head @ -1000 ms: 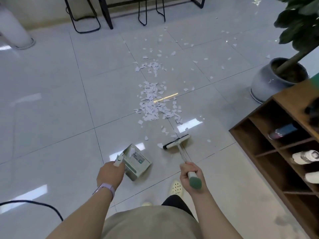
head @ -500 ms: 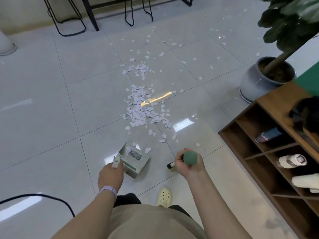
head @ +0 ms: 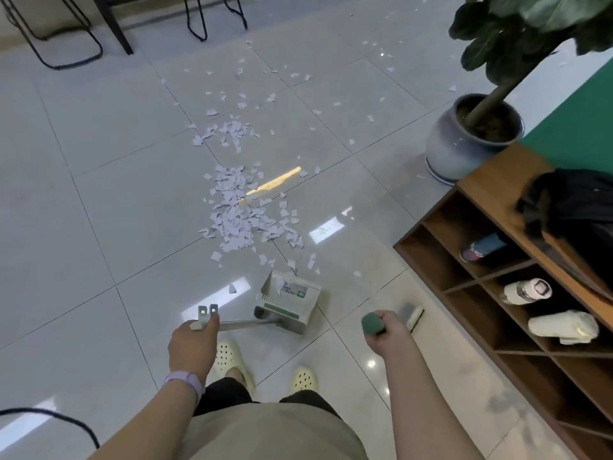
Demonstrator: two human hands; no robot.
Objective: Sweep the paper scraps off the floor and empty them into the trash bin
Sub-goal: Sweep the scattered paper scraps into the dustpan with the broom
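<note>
White paper scraps (head: 237,220) lie heaped on the grey tiled floor ahead of me, with looser scraps (head: 232,129) scattered farther back. A metal dustpan (head: 289,301) rests on the floor just short of the heap, its mouth toward the scraps, one scrap inside. My left hand (head: 192,343) grips the end of its long handle. My right hand (head: 386,333) grips the green-capped handle of a small broom, whose head (head: 413,315) shows just right of that hand, close to the floor. No trash bin is in view.
A wooden cubby shelf (head: 491,280) with bottles and a black bag fills the right side. A potted plant (head: 464,144) stands beyond it. Black chair and table legs (head: 112,31) line the back wall. A black cable (head: 66,423) lies at lower left.
The broom head has swung from in front of me, near the scraps, back to my right side. The dustpan has shifted right, its handle now lying out to the left. My view has moved closer.
</note>
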